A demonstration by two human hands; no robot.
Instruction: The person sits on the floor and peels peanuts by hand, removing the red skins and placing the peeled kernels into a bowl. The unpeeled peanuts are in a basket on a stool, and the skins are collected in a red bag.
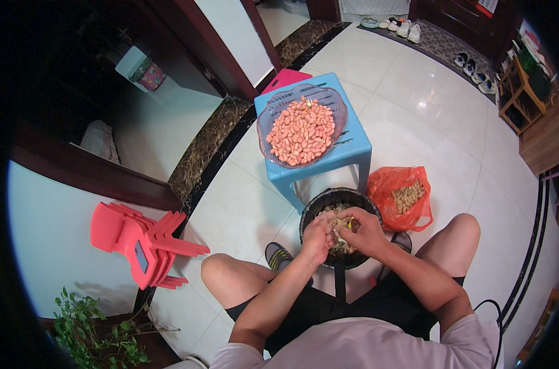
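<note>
My left hand (318,236) and my right hand (363,232) are close together above a black-lined bin (308,217) that holds peanut shells (344,246). The fingers of both hands are curled; whatever lies between them is too small to make out. Beyond the bin, a translucent scalloped bowl (266,121) full of shelled pink peanuts (302,131) stands on a blue plastic stool (353,147). Right of the bin, a red plastic bag (383,184) stands on the floor with unshelled peanuts (407,197) in it.
Stacked red plastic chairs (136,235) with a flat dark device (141,256) on top stand at the left, above a leafy plant (88,323). A pink stool (286,77) is behind the blue one. Shoes (414,33) line a mat at the top right, near a wooden rack (519,97).
</note>
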